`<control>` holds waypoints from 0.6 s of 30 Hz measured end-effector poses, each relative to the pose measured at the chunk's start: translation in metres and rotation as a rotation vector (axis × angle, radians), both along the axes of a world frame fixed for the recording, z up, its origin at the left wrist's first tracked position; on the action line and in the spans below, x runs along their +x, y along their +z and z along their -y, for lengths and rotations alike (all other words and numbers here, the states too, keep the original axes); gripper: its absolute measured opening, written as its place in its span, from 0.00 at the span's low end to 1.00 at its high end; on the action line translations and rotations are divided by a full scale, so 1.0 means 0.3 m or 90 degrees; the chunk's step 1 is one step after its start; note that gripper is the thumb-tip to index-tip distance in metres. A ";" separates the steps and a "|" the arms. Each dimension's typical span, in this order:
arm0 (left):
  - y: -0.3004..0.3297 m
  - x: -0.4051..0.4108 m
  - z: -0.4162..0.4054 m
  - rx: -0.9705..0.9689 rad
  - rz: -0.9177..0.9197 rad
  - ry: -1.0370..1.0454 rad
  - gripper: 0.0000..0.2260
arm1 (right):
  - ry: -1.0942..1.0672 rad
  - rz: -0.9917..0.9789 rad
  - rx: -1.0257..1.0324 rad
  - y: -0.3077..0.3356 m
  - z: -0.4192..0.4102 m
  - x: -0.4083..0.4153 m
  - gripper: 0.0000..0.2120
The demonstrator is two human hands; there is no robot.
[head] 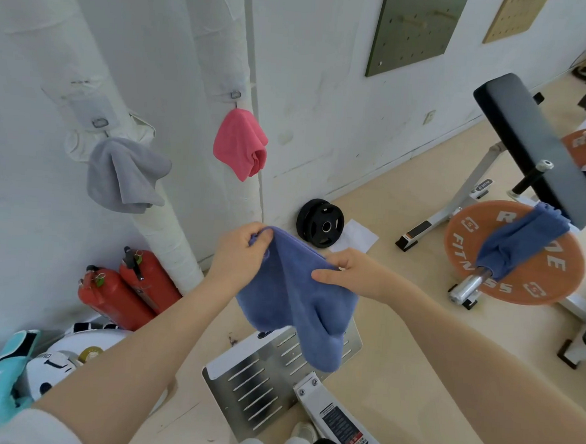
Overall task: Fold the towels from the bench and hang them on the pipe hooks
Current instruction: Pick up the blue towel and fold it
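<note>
Blue terry cloth fills the middle of the view: a blue towel (293,300) hangs in the air between both hands, over a slotted metal plate (275,375) on the floor. The left hand (240,253) has its grip closed on the towel's upper corner, fingers bunched round the cloth, while the right hand (353,272) has its grip closed on the top edge a little further along, thumb laid across the fabric. The towel droops in a loose fold below them, so by my reading the folding is under way and not finished. 2 towels already hang on the wrapped white pipes by the wall: a grey towel (126,177) from the hook on the left pipe (100,122) and a pink towel (240,143) from the hook on the right pipe (235,94). A second blue towel (520,242) still lies draped off the near end of the black padded surface (536,147), trailing over an orange weight plate (516,256). That puts the job at about the halfway mark: 2 hung, 1 in hand, 1 waiting. I cannot see a free hook for either blue towel. 2 red fire extinguishers (126,290) lie at the foot of the left pipe.
</note>
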State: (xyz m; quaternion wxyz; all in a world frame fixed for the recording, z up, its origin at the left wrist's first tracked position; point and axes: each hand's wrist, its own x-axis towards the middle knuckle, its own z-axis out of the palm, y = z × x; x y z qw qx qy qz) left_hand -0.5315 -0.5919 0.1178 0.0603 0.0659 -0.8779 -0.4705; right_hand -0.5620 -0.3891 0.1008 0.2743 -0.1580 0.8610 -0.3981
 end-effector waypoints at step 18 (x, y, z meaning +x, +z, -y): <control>-0.109 0.015 -0.013 0.471 0.294 -0.100 0.10 | -0.272 -0.211 0.111 -0.062 -0.087 -0.074 0.17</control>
